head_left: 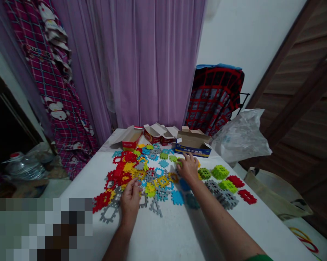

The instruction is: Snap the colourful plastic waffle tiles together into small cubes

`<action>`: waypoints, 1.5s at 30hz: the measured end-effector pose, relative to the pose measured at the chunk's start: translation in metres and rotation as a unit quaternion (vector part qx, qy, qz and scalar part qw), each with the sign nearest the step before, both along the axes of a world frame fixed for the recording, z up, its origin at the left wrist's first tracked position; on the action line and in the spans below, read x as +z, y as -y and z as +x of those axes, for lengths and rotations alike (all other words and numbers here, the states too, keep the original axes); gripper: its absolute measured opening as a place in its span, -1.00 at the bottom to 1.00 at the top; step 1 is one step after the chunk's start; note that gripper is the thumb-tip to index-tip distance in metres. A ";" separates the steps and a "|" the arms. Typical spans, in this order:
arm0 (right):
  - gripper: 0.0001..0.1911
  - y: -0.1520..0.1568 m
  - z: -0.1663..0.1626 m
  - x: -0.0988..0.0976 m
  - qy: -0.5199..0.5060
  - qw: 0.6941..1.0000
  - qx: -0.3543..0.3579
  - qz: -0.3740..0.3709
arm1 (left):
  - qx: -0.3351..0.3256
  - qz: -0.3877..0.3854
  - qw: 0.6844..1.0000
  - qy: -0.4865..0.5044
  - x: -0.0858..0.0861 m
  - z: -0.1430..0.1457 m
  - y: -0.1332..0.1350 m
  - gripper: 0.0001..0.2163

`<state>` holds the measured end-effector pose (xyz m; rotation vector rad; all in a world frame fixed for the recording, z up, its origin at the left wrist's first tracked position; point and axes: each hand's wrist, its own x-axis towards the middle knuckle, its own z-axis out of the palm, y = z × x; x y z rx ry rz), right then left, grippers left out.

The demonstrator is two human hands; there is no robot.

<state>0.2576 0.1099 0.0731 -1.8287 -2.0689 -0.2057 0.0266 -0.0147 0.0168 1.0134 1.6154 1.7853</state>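
Interlocking plastic building pieces [152, 174] in red, yellow, grey, blue and green lie loosely across the white table [168, 232]. My right hand [189, 167] reaches over the right side of this spread, with thumb and forefinger around a lime-green building piece [179, 160]. My left hand [130, 195] hovers at the near left of the pieces, fingers loosely bent and apart, with nothing seen in it. Close to it are a yellow piece [150, 189] and a grey triangular piece [156, 208]. To the right of my right forearm sit grey pieces [224, 195] and a lime-green stack [220, 172].
Open cardboard boxes stand along the table's far edge, among them a red box [132, 139] and a blue box [193, 148]. A clear plastic bag [242, 136] bulges at the right edge. Purple curtains [152, 61] hang behind. A water jug [24, 166] is at the left.
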 end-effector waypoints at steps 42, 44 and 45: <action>-0.69 0.019 -0.085 -0.029 -0.438 0.867 0.186 -0.149 | -0.016 -0.020 0.999 -0.044 -0.009 -0.014 -0.013 -0.60; -0.68 0.026 -0.078 -0.033 -0.468 0.849 0.186 -0.159 | -0.076 -0.042 0.996 0.008 -0.009 -0.004 -0.013 -0.54; -0.68 0.030 -0.076 -0.035 -0.480 0.842 0.186 -0.163 | -0.098 -0.053 0.993 0.032 -0.008 0.000 -0.013 -0.51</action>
